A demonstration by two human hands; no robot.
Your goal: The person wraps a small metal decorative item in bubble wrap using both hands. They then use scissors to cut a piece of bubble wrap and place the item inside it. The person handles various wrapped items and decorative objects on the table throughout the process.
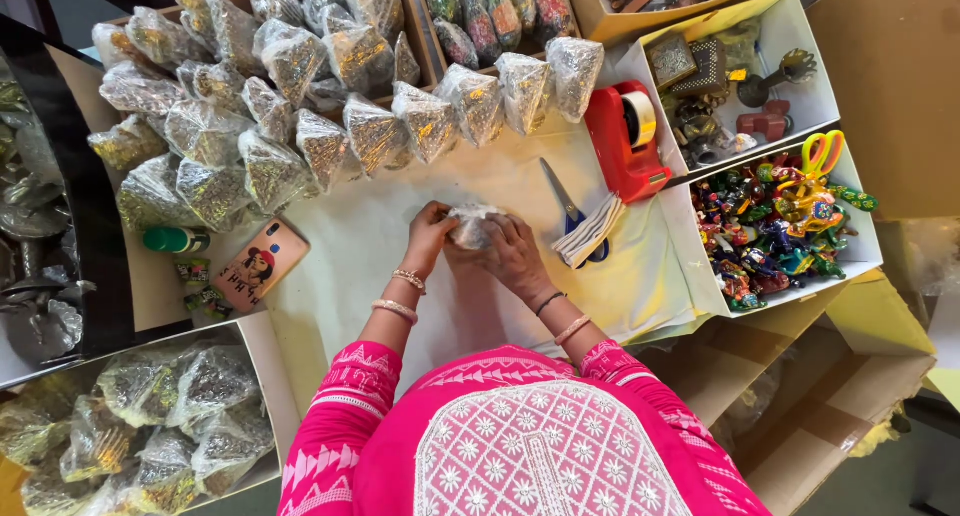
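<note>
While pressed together over the white paper sheet (pixel 400 236), left hand (pixel 428 234) and right hand (pixel 515 256) both clasped round a small clear packet (pixel 472 224), held just above the sheet's middle; blue-handled scissors (pixel 570 208) and red tape dispenser (pixel 628 141) near the right hand, filled clear packets (pixel 300 116) heaped beyond, phone (pixel 260 264) lying left

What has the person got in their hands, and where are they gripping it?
A small clear plastic packet, held between both hands over the white paper: the left hand grips its left side, the right hand its right side.
</note>
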